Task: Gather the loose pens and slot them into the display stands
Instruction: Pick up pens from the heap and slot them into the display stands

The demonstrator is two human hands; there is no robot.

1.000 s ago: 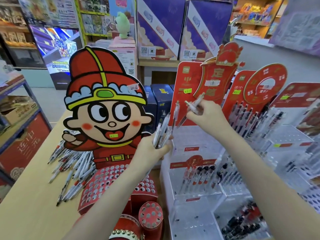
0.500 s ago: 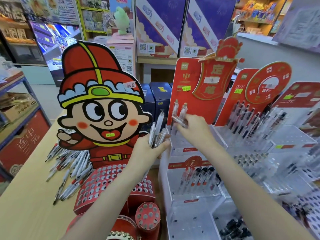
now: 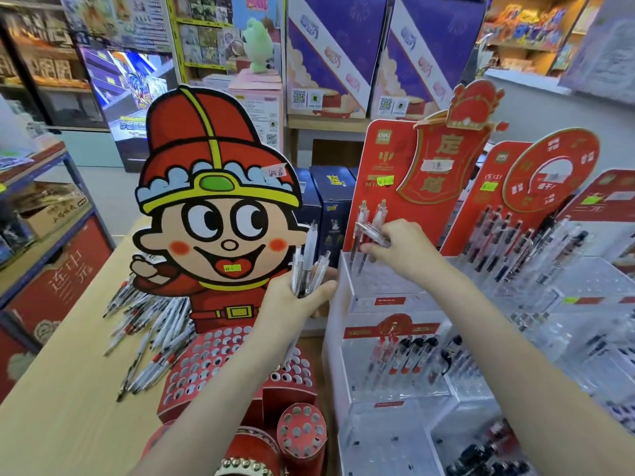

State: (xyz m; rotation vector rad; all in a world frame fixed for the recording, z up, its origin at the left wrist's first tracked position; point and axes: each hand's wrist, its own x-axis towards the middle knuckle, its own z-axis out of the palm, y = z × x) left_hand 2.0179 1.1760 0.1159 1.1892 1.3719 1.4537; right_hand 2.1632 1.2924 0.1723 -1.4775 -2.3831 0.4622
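My left hand [image 3: 295, 300] grips a bundle of clear pens [image 3: 307, 266] pointing up, in front of the cartoon-boy stand. My right hand [image 3: 402, 250] pinches a clear pen [image 3: 372, 232] lying sideways over the top tier of the clear acrylic display stand [image 3: 381, 286]. Two pens [image 3: 369, 235] stand upright in that tier's left holes, just beside my fingers. A pile of loose white pens [image 3: 151, 334] lies on the wooden table left of the red stand. The lower tier holds a row of black-and-red pens [image 3: 409, 355].
The red cartoon-boy cardboard stand [image 3: 220, 207] with a perforated red base [image 3: 220, 362] stands centre left. More acrylic stands with pens [image 3: 515, 249] sit at the right under red header cards [image 3: 443, 166]. The wooden table [image 3: 58, 407] borders blue shelving [image 3: 44, 214] at left.
My right hand came down from in front of the red header card to the top tier. Two pens now stand in its left holes. The left hand kept its bundle in place.
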